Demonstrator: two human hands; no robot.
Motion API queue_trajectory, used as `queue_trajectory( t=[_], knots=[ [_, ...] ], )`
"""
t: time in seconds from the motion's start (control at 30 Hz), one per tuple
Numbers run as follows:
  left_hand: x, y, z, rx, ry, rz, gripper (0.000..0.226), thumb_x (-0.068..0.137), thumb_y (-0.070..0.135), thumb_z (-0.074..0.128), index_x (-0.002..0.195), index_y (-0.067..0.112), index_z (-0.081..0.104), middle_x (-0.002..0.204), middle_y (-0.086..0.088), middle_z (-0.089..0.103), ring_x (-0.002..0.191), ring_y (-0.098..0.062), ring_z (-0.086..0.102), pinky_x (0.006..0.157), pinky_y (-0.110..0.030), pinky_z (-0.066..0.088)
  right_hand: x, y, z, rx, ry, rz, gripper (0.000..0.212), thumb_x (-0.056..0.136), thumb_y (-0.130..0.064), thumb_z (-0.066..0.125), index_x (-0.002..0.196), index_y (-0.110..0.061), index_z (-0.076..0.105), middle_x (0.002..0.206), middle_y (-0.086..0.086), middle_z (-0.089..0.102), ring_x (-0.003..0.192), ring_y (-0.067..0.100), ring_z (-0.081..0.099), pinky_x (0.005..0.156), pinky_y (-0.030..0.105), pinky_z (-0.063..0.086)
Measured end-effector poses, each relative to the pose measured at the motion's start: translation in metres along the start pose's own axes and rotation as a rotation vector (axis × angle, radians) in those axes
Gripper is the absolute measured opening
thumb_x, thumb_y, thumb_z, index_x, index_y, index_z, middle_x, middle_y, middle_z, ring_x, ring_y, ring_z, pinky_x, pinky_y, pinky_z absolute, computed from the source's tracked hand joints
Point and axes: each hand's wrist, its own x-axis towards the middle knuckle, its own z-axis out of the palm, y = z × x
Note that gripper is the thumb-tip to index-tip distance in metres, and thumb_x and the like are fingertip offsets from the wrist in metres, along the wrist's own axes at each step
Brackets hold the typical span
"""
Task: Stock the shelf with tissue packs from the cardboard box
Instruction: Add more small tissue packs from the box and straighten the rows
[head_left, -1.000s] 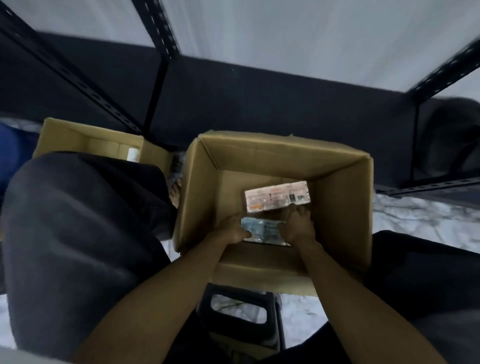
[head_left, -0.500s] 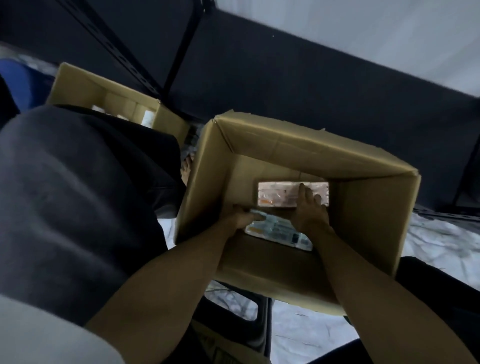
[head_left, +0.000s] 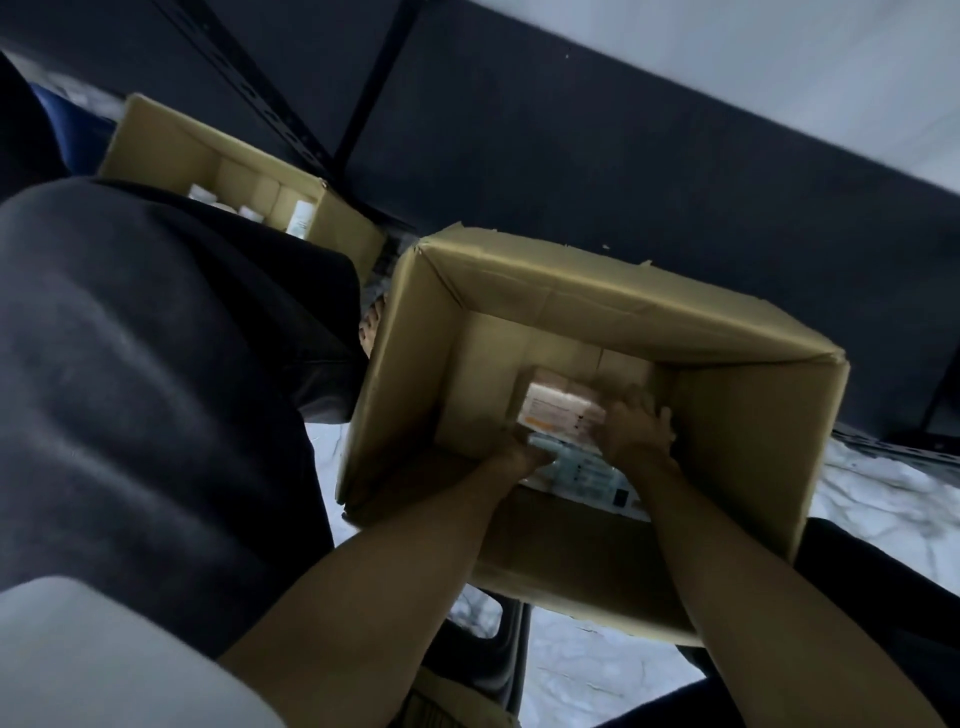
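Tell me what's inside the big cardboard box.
Two tissue packs lie at the bottom of the box: a pink pack and a blue pack. Both hands, left and right, reach in and cover parts of them; anything underneath is hidden.

Tan cardboard box (head_left: 545, 291); pink-orange tissue pack (head_left: 558, 413); teal-white pack (head_left: 582, 470); black shelf (head_left: 571, 156).

Pink tissue pack (head_left: 563, 413): formerly flat on the far floor of the cardboard box (head_left: 582, 317), now tilted up, right hand (head_left: 636, 431) moved onto its right end, left hand (head_left: 522, 454) shifted right beside it.
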Motion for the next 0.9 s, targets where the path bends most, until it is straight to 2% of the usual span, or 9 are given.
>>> queue_trajectory(
  t=[0.17, 0.27, 0.37, 0.43, 0.53, 0.6, 0.7, 0.8, 0.9],
  knots=[
    [-0.001, -0.004, 0.007, -0.073, -0.016, -0.005, 0.059, 0.084, 0.01, 0.082, 0.136, 0.005, 0.056, 0.138, -0.012, 0.061, 0.127, -0.029, 0.059, 0.11, -0.043, 0.047, -0.006, 0.007, 0.0, -0.013, 0.039, 0.0, 0.033, 0.092, -0.027, 0.064, 0.125, -0.023, 0.064, 0.146, 0.011, 0.042, 0.135, 0.031, 0.039, 0.109, 0.046, 0.031],
    [-0.002, -0.007, 0.002, -0.078, -0.085, 0.007, 0.056, 0.082, 0.016, 0.085, 0.132, 0.005, 0.062, 0.133, -0.012, 0.065, 0.121, -0.027, 0.063, 0.106, -0.04, 0.05, -0.019, 0.016, -0.002, 0.157, 0.092, -0.002, 0.034, 0.093, -0.019, 0.061, 0.127, -0.023, 0.063, 0.136, 0.011, 0.056, 0.124, 0.032, 0.054, 0.104, 0.041, 0.038],
    [-0.002, -0.011, -0.001, -0.098, -0.055, 0.034, 0.05, 0.081, 0.013, 0.086, 0.126, 0.004, 0.066, 0.131, -0.015, 0.067, 0.116, -0.028, 0.066, 0.103, -0.042, 0.053, -0.029, 0.025, -0.01, 0.242, 0.068, 0.031, 0.033, 0.094, -0.026, 0.062, 0.127, -0.025, 0.062, 0.123, 0.012, 0.068, 0.117, 0.034, 0.06, 0.101, 0.037, 0.039],
    [-0.005, -0.012, -0.004, -0.086, -0.037, 0.057, 0.048, 0.08, 0.012, 0.087, 0.123, 0.004, 0.067, 0.124, -0.008, 0.07, 0.11, -0.024, 0.068, 0.087, -0.033, 0.06, -0.031, 0.027, -0.012, 0.254, 0.031, 0.037, 0.031, 0.094, -0.032, 0.062, 0.125, -0.031, 0.064, 0.122, 0.01, 0.069, 0.119, 0.033, 0.059, 0.104, 0.04, 0.036],
    [-0.018, -0.013, -0.01, -0.087, -0.091, 0.097, 0.047, 0.079, 0.006, 0.085, 0.122, 0.001, 0.066, 0.116, -0.004, 0.07, 0.106, -0.019, 0.068, 0.066, -0.015, 0.055, -0.04, 0.029, -0.019, 0.316, 0.012, 0.062, 0.03, 0.094, -0.039, 0.064, 0.121, -0.027, 0.068, 0.125, 0.012, 0.067, 0.125, 0.033, 0.054, 0.11, 0.047, 0.03],
    [-0.027, -0.009, -0.017, -0.063, -0.107, 0.118, 0.05, 0.076, 0.009, 0.088, 0.121, 0.003, 0.067, 0.118, -0.006, 0.071, 0.103, -0.017, 0.069, 0.067, -0.015, 0.056, -0.049, 0.028, -0.025, 0.366, 0.028, 0.071, 0.034, 0.095, -0.038, 0.063, 0.127, -0.028, 0.066, 0.129, 0.013, 0.064, 0.13, 0.033, 0.05, 0.113, 0.05, 0.026],
    [-0.034, 0.0, -0.029, 0.014, -0.125, 0.147, 0.06, 0.068, 0.013, 0.094, 0.122, 0.008, 0.068, 0.12, -0.006, 0.072, 0.104, -0.019, 0.071, 0.083, -0.029, 0.061, -0.066, 0.028, -0.029, 0.481, 0.085, 0.06, 0.038, 0.094, -0.033, 0.065, 0.132, -0.029, 0.063, 0.131, 0.013, 0.064, 0.129, 0.035, 0.052, 0.113, 0.053, 0.032],
    [-0.047, 0.014, -0.05, 0.089, -0.139, 0.231, 0.049, 0.068, 0.001, 0.091, 0.113, 0.004, 0.073, 0.112, -0.011, 0.075, 0.094, -0.024, 0.073, 0.079, -0.035, 0.063, -0.081, 0.033, -0.031, 0.767, 0.18, 0.066, 0.028, 0.091, -0.029, 0.072, 0.115, -0.015, 0.069, 0.106, 0.016, 0.072, 0.103, 0.039, 0.067, 0.086, 0.046, 0.053],
    [-0.068, 0.034, -0.081, 0.2, -0.083, 0.329, 0.039, 0.057, 0.002, 0.095, 0.09, 0.008, 0.075, 0.094, -0.006, 0.078, 0.081, -0.021, 0.075, 0.077, -0.036, 0.064, -0.101, 0.038, -0.041, 1.001, 0.255, 0.064, 0.026, 0.093, -0.026, 0.072, 0.098, -0.001, 0.071, 0.088, 0.016, 0.073, 0.084, 0.033, 0.07, 0.068, 0.037, 0.054]
  ],
)
